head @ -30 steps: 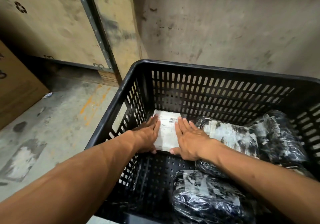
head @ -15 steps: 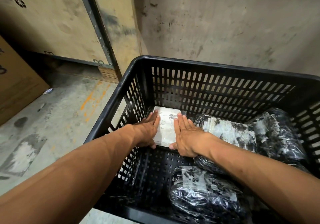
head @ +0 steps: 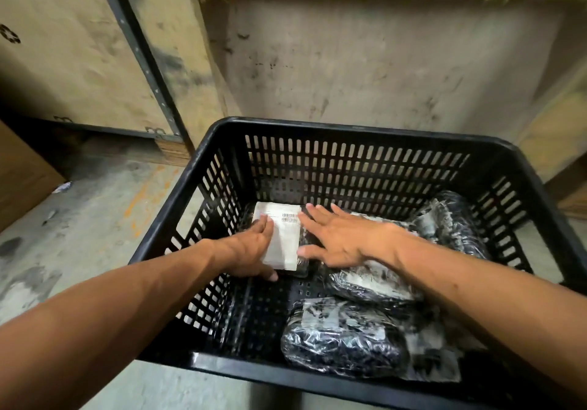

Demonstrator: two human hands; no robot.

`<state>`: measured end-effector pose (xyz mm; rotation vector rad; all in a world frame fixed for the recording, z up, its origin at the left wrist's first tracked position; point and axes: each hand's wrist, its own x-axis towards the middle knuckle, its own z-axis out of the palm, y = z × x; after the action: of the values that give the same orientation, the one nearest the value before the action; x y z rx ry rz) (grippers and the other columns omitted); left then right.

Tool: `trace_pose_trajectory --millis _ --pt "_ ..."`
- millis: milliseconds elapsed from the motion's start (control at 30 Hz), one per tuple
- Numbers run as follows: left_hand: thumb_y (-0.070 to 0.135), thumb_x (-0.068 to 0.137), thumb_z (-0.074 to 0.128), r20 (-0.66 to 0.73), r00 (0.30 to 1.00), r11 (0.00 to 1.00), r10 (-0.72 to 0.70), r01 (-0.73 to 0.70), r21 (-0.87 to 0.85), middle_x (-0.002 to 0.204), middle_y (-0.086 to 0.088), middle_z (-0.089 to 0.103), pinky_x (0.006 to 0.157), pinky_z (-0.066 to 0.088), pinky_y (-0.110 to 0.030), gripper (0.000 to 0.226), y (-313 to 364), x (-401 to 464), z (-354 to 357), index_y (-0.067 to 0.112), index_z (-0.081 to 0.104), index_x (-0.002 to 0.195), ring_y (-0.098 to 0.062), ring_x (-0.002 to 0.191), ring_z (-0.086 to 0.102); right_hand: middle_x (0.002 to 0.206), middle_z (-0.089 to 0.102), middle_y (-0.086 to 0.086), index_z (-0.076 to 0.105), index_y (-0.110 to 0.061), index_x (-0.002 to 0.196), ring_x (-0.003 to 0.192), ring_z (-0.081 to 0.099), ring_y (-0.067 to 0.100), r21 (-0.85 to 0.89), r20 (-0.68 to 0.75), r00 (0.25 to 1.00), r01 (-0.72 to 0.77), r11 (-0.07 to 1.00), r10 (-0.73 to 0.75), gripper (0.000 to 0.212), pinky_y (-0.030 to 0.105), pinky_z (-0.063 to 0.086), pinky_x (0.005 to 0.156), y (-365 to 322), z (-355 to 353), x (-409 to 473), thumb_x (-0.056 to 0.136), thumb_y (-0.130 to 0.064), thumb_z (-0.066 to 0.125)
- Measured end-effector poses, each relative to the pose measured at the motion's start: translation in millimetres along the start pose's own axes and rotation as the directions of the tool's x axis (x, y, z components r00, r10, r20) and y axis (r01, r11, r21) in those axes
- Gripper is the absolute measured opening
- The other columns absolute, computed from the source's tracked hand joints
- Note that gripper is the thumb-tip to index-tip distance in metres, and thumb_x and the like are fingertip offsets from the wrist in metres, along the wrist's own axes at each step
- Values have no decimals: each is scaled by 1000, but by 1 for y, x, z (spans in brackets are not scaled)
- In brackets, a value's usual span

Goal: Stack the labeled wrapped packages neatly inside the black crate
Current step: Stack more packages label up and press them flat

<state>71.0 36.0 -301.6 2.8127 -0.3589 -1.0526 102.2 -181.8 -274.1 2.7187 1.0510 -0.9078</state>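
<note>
Lifting off the parcel (head: 281,235), the right hand (head: 341,239) now hangs with its fingers (head: 317,211) spread wide and empty, where half a second ago it lay flat along the parcel's right edge. The left hand (head: 247,254) has not let go: its fingers (head: 265,222) lie flat on the white label's left side and the thumb reaches round the near corner, pressing rather than gripping.

The parcel lies flat on the floor of the crate (head: 365,128), in the far left corner, label up with the barcode at its far end. It sits close beside the left wall and just beside the next package (head: 374,282) on its right. Two more packages lie in the crate, one at the far right (head: 451,222) and one at the near side (head: 343,336).

The release suggests the parcel is seated and squared, so this placement looks nearly finished. The near left part of the crate floor is bare, likely the next spot to fill.
</note>
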Motion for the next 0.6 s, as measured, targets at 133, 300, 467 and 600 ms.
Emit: trace_pose_trajectory --millis 133,300,467,600 --pt "60 89 65 -127 967 971 220 -229 -63 171 -5 -7 122 8 -38 105 23 -13 -5 32 -4 163 -30 156 12 173 -12 4 1 -33 167 157 23 24 60 -59 997 -35 998 39 83 33 -1 119 32 -7 -56 100 -72 31" --pt "67 87 63 -197 875 888 442 -457 -40 171 -4 9 116 11 -31 90 55 -25 -7 39 18 161 -13 152 17 174 3 -6 28 -50 160 130 56 9 48 -23 994 -107 993 108 72 56 23 126 47 3 -125 95 -73 48" --pt "62 90 61 -158 864 878 478 -473 68 171 6 -4 115 13 -30 88 82 -15 11 33 19 161 -22 151 26 170 -24 0 -5 -39 165 158 23 33 30 69 973 -224 974 222 95 55 18 125 44 38 -140 96 -69 51" --pt "58 94 57 -214 857 878 469 -425 221 170 4 -2 116 -2 -36 86 87 -4 19 26 15 162 -25 155 -7 157 -40 8 -29 -29 159 159 -5 41 -4 154 953 -265 964 263 119 54 7 125 42 50 -132 87 -78 51"
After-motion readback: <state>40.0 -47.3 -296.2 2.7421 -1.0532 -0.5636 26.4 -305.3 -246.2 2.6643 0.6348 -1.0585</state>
